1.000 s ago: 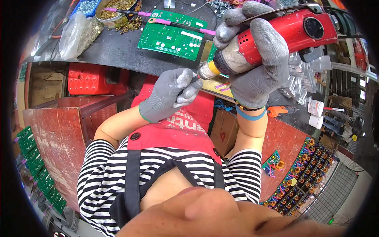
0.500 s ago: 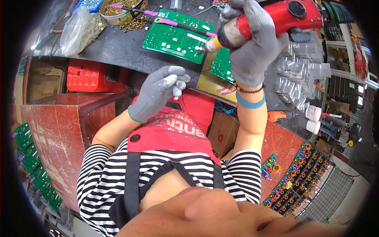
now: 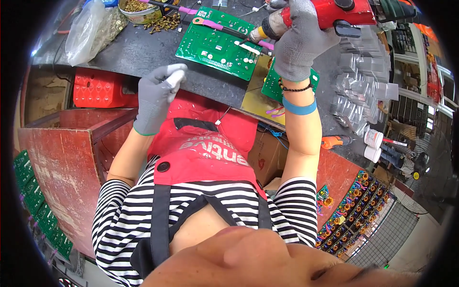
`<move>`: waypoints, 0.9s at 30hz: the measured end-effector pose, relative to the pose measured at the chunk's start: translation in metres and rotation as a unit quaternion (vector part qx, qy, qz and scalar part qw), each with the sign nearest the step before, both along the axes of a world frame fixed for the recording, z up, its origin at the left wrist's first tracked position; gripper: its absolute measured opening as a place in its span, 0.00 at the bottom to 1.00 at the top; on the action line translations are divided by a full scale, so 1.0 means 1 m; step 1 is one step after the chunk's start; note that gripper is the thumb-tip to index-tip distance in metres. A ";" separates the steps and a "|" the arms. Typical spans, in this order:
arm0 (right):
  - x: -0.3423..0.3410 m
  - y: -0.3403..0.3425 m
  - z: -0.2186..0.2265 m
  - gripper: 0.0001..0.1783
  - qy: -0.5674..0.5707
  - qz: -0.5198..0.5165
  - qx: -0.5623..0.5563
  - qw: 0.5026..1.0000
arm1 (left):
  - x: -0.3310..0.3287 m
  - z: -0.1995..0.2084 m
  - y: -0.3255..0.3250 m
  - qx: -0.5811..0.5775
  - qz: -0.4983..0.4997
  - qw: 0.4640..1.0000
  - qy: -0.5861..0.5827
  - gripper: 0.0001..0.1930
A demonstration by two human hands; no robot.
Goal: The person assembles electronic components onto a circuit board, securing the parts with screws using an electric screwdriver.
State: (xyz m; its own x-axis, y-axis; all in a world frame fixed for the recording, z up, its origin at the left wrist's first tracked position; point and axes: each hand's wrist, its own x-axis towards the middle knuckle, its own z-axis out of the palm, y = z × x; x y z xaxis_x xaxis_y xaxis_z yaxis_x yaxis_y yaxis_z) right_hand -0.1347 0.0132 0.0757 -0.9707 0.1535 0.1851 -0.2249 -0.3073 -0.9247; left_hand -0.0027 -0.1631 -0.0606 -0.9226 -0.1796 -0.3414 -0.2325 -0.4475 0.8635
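A worker's gloved right hand [image 3: 301, 45] wraps tightly around a red electric screwdriver [image 3: 318, 14], its tip down on a green circuit board [image 3: 217, 45] lying on the dark surface [image 3: 129, 52]. The gloved left hand [image 3: 155, 95] hovers at the surface's near edge, fingers loosely curled, holding nothing visible. With the board unsteadied, the bit could skid and scar it.

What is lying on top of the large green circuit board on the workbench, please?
On the large green circuit board lies a black cable with pink ends. The tip of the red power screwdriver, held in the right hand, reaches over its far corner; what is under the tip is covered.
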 end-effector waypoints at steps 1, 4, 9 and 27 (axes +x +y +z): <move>0.000 -0.002 0.000 0.10 -0.001 0.000 0.002 1.000 | -0.004 0.001 -0.001 -0.009 0.016 1.000 -0.001 0.11; 0.003 -0.009 0.002 0.10 -0.039 -0.010 0.006 0.999 | -0.013 0.003 -0.003 0.016 0.044 0.999 0.002 0.11; 0.002 -0.012 -0.007 0.09 -0.034 -0.001 0.023 0.999 | -0.022 -0.001 -0.003 0.005 0.041 0.999 -0.014 0.11; 0.006 0.001 -0.001 0.08 -0.073 0.021 0.032 0.997 | -0.016 -0.006 0.001 0.041 0.021 0.999 -0.006 0.12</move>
